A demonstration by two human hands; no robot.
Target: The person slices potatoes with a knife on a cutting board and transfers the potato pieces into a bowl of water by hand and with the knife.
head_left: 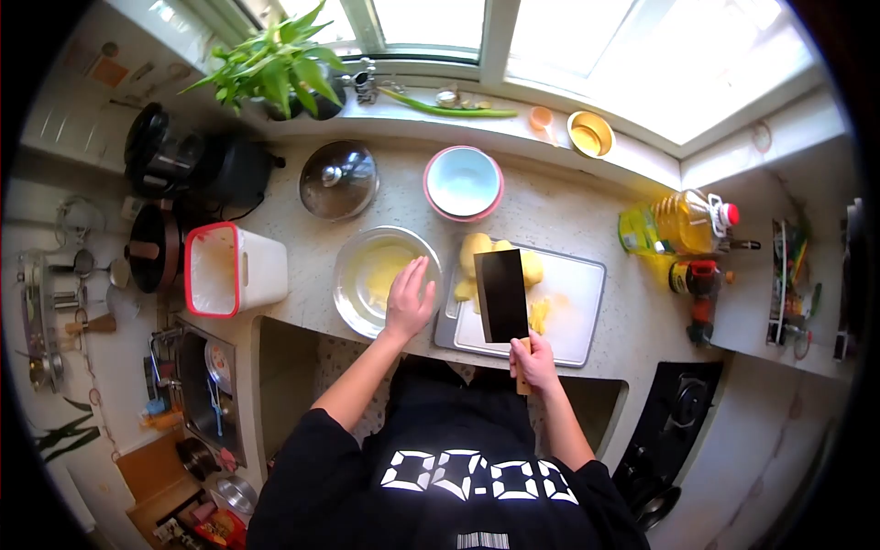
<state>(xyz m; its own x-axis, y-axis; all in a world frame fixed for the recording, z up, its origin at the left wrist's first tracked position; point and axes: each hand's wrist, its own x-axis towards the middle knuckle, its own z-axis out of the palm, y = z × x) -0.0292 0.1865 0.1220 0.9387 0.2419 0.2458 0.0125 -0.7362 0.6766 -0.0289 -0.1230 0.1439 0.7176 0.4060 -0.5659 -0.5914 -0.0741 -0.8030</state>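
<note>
Over the right side of a clear bowl is my left hand, its fingers apart and nothing held in them. Pale yellow pieces lie in the bowl. A cleaver with a dark blade and wooden handle is in my right hand, the fingers wrapped round the handle. Its blade is above the left part of a white cutting board with a grey rim. Peeled potatoes lie at the board's back left, partly hidden by the blade. Cut yellow strips lie right of the blade.
Behind the bowl are a glass lid and stacked bowls. A red-rimmed white container stands left. Oil bottles and a dark sauce bottle are at the right. A plant sits by the window.
</note>
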